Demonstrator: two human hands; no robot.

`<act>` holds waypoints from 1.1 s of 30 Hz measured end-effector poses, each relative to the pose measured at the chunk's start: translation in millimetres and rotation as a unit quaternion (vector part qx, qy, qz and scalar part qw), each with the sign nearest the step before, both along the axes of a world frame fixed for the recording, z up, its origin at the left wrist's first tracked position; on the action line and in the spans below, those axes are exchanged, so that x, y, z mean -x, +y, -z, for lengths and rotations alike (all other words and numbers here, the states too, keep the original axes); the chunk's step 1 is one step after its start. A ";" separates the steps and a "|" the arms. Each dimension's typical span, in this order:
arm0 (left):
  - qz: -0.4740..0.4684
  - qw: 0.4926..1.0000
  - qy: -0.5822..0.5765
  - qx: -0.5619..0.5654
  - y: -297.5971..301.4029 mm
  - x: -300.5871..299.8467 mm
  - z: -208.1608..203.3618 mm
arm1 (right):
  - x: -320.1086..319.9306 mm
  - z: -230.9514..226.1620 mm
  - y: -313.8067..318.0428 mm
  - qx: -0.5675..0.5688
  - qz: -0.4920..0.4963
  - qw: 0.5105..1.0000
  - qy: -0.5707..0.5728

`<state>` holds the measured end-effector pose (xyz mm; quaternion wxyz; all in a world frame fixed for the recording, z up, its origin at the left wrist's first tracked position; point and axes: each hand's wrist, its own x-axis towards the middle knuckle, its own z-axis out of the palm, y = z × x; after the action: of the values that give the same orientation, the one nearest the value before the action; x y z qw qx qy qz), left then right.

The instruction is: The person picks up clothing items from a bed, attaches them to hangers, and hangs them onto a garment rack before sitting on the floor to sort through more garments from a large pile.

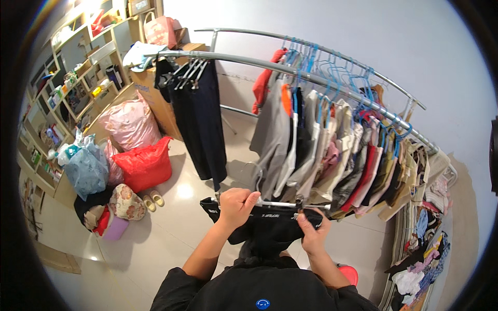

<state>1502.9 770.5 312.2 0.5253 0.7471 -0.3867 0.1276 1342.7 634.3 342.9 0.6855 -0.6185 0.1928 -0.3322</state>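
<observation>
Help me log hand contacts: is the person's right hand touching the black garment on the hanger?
Touching. The head view shows the right hand at the right end of the black garment, its thumb laid against the cloth.

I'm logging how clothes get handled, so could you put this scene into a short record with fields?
Left hand: closed at the left end of a clip hanger
Right hand: holding the edge of a black garment near the right clip
Garment position: top edge along the hanger's bar, in front of the person
Rack: metal; dark trousers at left, tops further right
Floor, left: red bag, pale slippers
Far right: heaped clothes
</observation>
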 end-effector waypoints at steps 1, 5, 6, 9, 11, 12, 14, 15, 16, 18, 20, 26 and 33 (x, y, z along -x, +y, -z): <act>-0.025 0.997 0.002 -0.070 10.9 -6.3 -3.7 | -11.8 9.0 -0.2 -0.018 0.010 0.999 -0.028; -0.065 0.994 -0.078 0.041 32.2 -41.0 -15.1 | -58.5 8.3 -4.9 -0.063 0.045 0.994 -0.072; -0.101 0.989 -0.092 0.059 38.3 -49.5 -13.8 | -72.5 8.7 -6.8 -0.101 0.058 0.990 -0.080; -0.107 0.989 -0.072 0.074 54.6 -76.7 -14.1 | -109.7 5.7 -19.9 -0.122 0.049 0.983 -0.127; -0.112 0.991 -0.037 0.066 58.3 -97.3 -18.6 | -134.8 7.6 -27.4 -0.113 0.072 0.981 -0.141; -0.117 0.992 -0.019 0.048 58.3 -108.6 -20.6 | -148.6 10.3 -32.4 -0.110 0.087 0.979 -0.148; -0.105 0.994 0.007 0.038 48.7 -131.7 -19.9 | -172.4 9.7 -37.9 -0.120 0.105 0.975 -0.151; -0.095 0.994 0.033 0.028 45.4 -143.5 -19.4 | -184.9 9.6 -38.1 -0.131 0.121 0.972 -0.154; -0.095 0.995 0.031 0.022 40.9 -154.5 -16.9 | -197.3 7.2 -36.7 -0.137 0.122 0.971 -0.155; -0.041 0.996 0.083 0.000 28.3 -176.2 -7.6 | -221.0 3.0 -34.4 -0.112 0.126 0.973 -0.156; -0.016 0.996 0.087 -0.021 15.7 -199.7 -2.1 | -244.2 12.2 -36.9 -0.080 0.132 0.975 -0.159; 0.042 0.990 0.133 0.007 -10.6 -270.0 0.4 | -311.2 -9.5 -44.6 0.011 0.165 0.973 -0.163; 0.077 0.987 0.144 -0.013 -4.5 -343.8 5.6 | -395.8 -32.4 -38.8 0.110 0.272 0.940 -0.175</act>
<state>1846.8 766.0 306.7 0.5739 0.7323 -0.3656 -0.0271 1738.5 595.5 375.3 0.5195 -0.5462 0.1928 -0.6282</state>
